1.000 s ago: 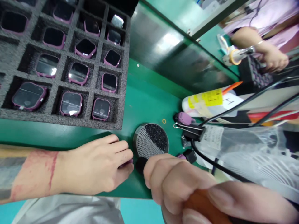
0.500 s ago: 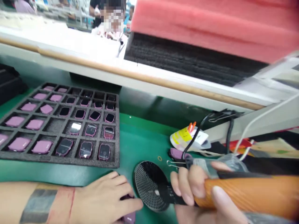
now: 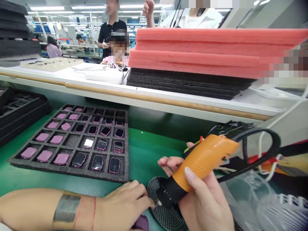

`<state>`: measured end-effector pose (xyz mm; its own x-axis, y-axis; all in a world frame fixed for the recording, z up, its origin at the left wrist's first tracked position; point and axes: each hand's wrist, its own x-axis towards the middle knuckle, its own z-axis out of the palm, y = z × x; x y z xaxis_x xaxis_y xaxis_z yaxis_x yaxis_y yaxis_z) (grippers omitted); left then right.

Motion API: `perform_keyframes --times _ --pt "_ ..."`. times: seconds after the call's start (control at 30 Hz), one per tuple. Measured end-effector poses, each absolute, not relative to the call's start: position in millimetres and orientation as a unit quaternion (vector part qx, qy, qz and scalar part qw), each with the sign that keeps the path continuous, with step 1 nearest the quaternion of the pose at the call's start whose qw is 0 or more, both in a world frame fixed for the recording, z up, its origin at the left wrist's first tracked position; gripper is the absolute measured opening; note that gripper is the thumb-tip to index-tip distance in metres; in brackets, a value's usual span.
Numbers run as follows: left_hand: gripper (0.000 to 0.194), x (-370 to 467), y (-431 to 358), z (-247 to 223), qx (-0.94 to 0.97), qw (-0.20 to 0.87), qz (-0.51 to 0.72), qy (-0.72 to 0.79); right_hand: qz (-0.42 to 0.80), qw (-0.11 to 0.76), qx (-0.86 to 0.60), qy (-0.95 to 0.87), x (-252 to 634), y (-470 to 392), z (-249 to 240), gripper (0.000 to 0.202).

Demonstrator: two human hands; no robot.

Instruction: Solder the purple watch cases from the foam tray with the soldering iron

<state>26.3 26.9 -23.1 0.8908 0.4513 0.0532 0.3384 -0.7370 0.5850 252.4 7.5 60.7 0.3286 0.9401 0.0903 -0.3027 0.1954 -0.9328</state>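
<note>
The left grip point(image 3: 130, 202) curls over a purple watch point(image 3: 141, 222) low on the table point(image 3: 144, 152), in front of the foam tray point(image 3: 72, 142); much of it is hidden, so how tightly the fingers pinch, I can't tell. The right grip point(image 3: 207, 199) cradles an orange tool point(image 3: 204, 160), thumb pressed along its body, the other fingers reaching loosely past its far side. The tool slants down, its pale tip point(image 3: 159, 202) over a mesh disc point(image 3: 168, 219) and near the left fingertips; whether it touches anything, I can't make out. I'd call this the lining-up step. The next move seems to call for a steady watch and a careful tip, clear of those fingertips.
</note>
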Motion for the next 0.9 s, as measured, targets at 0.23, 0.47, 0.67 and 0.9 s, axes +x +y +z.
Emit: perform_keyframes --times 0.23,0.47,0.67,0.9 --pt "0.052 29.8 26.8 -37.5 0.942 0.259 0.097 0.189 0.439 0.71 -0.479 -0.273 265.3 9.5 60.2 0.081" --pt "0.075 28.7 21.9 -35.5 0.935 0.265 0.11 0.208 0.5 0.722 -0.432 -0.205 277.2 8.0 66.7 0.079" --pt "0.082 23.1 16.4 -27.2 0.935 0.264 0.131 0.199 0.548 0.718 -0.355 -0.241 275.8 0.7 63.3 0.052" --pt "0.08 20.7 11.8 -30.2 0.933 0.272 0.135 0.192 0.555 0.712 -0.354 -0.243 267.7 4.7 47.6 0.047"
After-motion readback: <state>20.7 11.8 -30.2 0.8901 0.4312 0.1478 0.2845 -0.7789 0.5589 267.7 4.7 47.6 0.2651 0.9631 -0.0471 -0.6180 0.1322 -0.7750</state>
